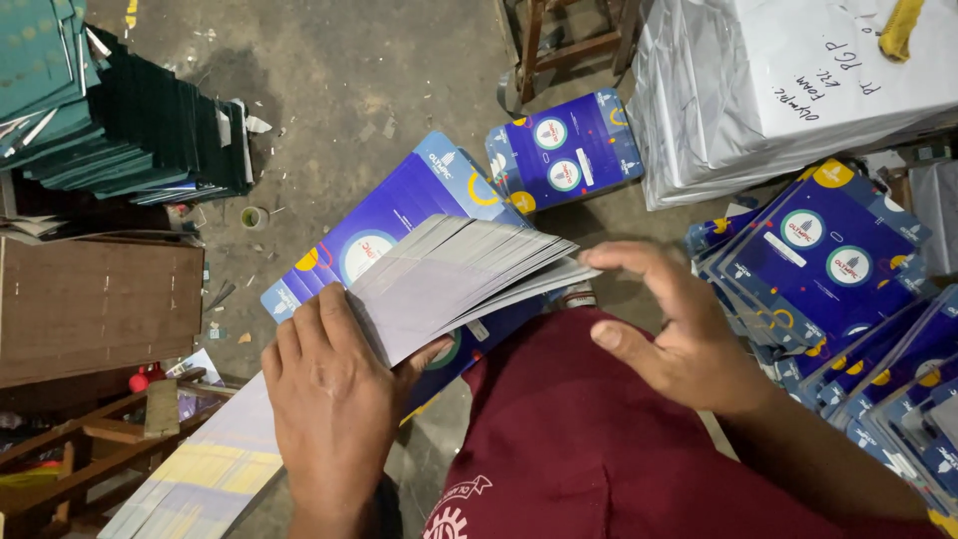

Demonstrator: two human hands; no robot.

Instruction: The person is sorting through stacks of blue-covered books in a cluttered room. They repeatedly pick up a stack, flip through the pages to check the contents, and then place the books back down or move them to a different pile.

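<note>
While the stack of flat printed sheets (pixel 449 284) rests across my lap, grey backs up and fanned out toward the right, I've got my left hand (pixel 334 399) clamped on its near-left corner, thumb under the edge and fingers spread on top, gripping the bundle. My right hand (pixel 679 334) sits open at the fanned ends, fingertips just brushing the loose sheet tips, holding nothing. Beneath the fan a blue printed sheet (pixel 384 215) pokes out up and to the left. To do this well, I judge the left grip should stay firm near the corner so the pile can't slide, while the right fingers ride lightly along the edges, one sheet at a time, no bending. My maroon shirt (pixel 579 439) fills the bottom of the view. Just beyond the stack, a smaller blue bundle (pixel 564 150) lies on the concrete floor (pixel 349 80). To the right, more blue sheets (pixel 838 289) are heaped, with a white wrapped package (pixel 788 80) behind them. Far left, dark green stacks (pixel 120 120) sit above a brown board (pixel 95 304).
</note>
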